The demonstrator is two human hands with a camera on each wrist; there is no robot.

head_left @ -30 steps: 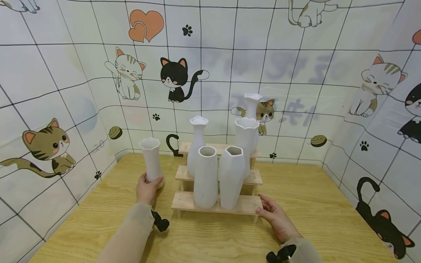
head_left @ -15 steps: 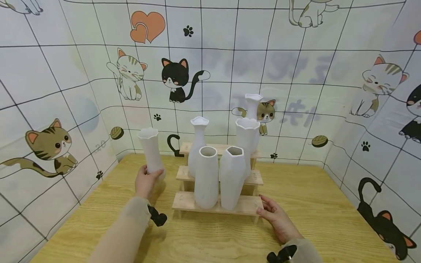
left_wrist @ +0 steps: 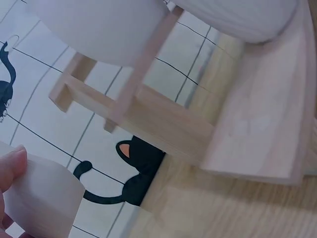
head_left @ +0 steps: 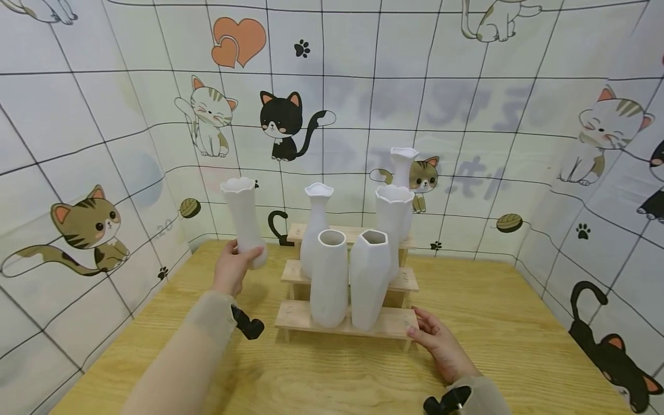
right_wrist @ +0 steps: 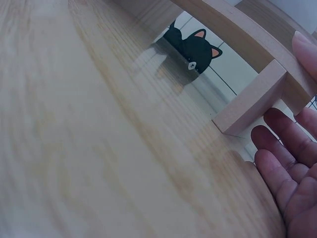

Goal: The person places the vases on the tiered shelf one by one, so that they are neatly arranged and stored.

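My left hand (head_left: 231, 268) grips a white vase (head_left: 242, 216) with a wavy rim low on its body. The vase is off the table, tilted slightly, left of a three-step wooden stand (head_left: 290, 316). In the left wrist view the vase's base (left_wrist: 47, 198) shows beside the thumb. My right hand (head_left: 438, 346) holds the right end of the stand's lowest step; in the right wrist view the thumb lies on the board (right_wrist: 237, 30), with fingers (right_wrist: 280, 163) near the leg. A round-mouthed vase (head_left: 329, 282) and a faceted vase (head_left: 369, 282) stand on the lowest step.
Behind them a narrow-necked vase (head_left: 315, 230) and a scalloped vase (head_left: 394, 213) stand higher on the stand. A flared-neck vase (head_left: 403, 161) rises at the back, partly hidden. A cat-printed cloth (head_left: 342, 104) surrounds the wooden table (head_left: 487, 311).
My left hand has raised the wavy-rimmed vase off the table and tilted it slightly. My right hand has stayed on the stand's end.
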